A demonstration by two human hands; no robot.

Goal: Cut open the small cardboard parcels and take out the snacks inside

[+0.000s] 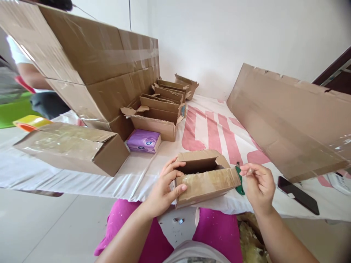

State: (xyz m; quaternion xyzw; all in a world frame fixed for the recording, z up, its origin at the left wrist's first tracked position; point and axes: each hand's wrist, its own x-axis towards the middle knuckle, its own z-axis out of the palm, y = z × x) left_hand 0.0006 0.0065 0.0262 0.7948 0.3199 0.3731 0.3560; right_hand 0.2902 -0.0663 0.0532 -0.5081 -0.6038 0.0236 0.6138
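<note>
Your left hand point(166, 185) clasps the left end of the open cardboard box point(210, 182) at the tabletop point(149, 173) edge, thumb on its taped side. Your right hand point(259, 186) is curled, fingertips pinched, beside the green-handled tool point(240, 188); whether they hold anything, I cannot tell.

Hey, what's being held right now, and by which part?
The left hand holds the small cardboard box by its left end; what, if anything, the right hand pinches is too small to tell.
</note>
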